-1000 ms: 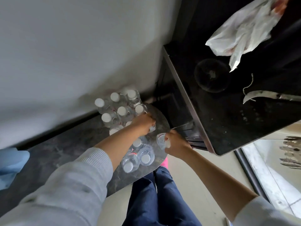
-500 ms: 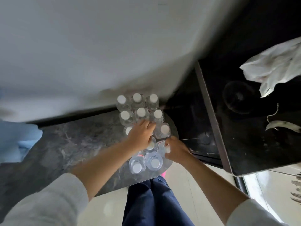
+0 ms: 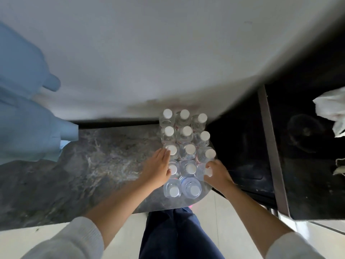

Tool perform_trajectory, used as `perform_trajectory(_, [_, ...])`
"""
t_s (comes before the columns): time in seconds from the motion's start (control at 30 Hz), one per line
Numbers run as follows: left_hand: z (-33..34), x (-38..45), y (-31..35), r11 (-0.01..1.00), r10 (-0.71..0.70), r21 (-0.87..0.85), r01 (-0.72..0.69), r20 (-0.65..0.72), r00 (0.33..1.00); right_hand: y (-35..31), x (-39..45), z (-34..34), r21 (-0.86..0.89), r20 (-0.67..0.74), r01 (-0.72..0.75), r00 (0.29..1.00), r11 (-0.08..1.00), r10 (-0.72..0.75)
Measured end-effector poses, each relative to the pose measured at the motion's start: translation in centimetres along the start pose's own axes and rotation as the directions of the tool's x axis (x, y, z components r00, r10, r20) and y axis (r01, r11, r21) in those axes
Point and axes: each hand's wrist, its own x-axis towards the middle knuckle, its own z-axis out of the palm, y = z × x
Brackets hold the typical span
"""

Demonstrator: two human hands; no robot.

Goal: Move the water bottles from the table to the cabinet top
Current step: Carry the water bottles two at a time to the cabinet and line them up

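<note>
Several clear water bottles (image 3: pixel 186 133) with white caps stand in tight rows at the rounded right end of the grey marble table (image 3: pixel 104 165). My left hand (image 3: pixel 158 168) lies flat against the left side of the cluster, fingertips touching one bottle (image 3: pixel 172 150), without closing around it. My right hand (image 3: pixel 217 173) is curled around the neck of a bottle (image 3: pixel 204 171) on the cluster's right edge. That bottle still stands among the others. The black cabinet top (image 3: pixel 308 184) lies to the right, beyond a dark gap.
A crumpled white plastic bag (image 3: pixel 332 111) and a round glass lid (image 3: pixel 302 133) sit on the cabinet top. Large blue water jugs (image 3: pixel 28 128) stand at the table's left. A white wall runs behind the table. My dark trousers (image 3: pixel 173 234) are below.
The view has swung left, pushing the cabinet toward the right edge. My left hand slid from the top of the bottles to the cluster's left side. My right hand stays on its bottle.
</note>
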Motion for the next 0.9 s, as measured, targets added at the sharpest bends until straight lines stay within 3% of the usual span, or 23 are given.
perform_trajectory(0.23, [0.6,-0.8,0.6,0.998,-0.057,0.028,0.058,-0.017,0.998,0.3,-0.3,0.4,-0.034,-0.003,0.014,1.000,0.999,-0.014])
perform_trajectory(0.33, [0.6,-1.9,1.1,0.986,-0.168,-0.004,0.168,-0.033,0.985,0.4,-0.6,0.2,-0.088,0.016,0.030,0.999,0.996,-0.029])
perform_trajectory(0.53, [-0.2,-6.4,1.6,0.874,-0.487,0.003,0.487,0.010,0.874,-1.2,-2.3,-1.7,-0.466,0.024,0.124,0.992,0.876,-0.127])
perform_trajectory(0.73, [-0.5,-14.3,0.6,0.692,-0.719,-0.108,0.714,-0.014,0.695,-8.1,-4.0,-3.2,-0.680,0.099,0.374,0.899,0.631,-0.427])
perform_trajectory(0.9, [0.7,-24.8,-1.5,0.433,-0.896,-0.202,0.878,0.012,0.445,-17.0,-8.5,-0.4,-0.759,0.243,0.581,0.671,0.293,-0.700])
